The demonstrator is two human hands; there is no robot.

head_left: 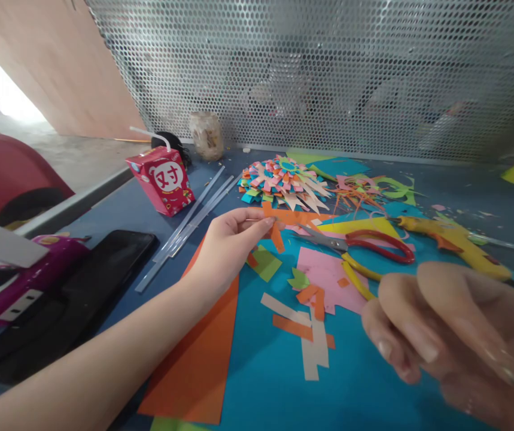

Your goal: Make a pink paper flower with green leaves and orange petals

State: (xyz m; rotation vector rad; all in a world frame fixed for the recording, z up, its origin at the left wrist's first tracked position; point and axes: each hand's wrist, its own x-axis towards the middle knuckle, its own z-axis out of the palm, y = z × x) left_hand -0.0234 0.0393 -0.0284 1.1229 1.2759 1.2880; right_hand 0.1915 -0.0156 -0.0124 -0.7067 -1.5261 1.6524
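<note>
My left hand [234,239] reaches over the middle of the table, thumb and forefinger pinching a small orange paper piece [277,238] with strip-like arms. My right hand [458,329] is close to the camera at the lower right, fingers curled and partly blurred. A shiny spot shows near its fingertips, and I cannot make out what it holds, if anything. Beyond it lie scissors [337,244] with red and yellow handles, blades pointing left. A yellow glue gun [458,242] rests to their right. Cut paper strips [313,347] and a pink sheet [324,269] lie on blue paper [261,371].
A layered paper flower [283,182] sits at the back beside paper scraps [364,191]. To the left are clear glue sticks [189,221], a red drink box [162,182] with a straw, a jar [207,136] and a black phone [68,299]. A perforated metal panel [328,78] stands behind.
</note>
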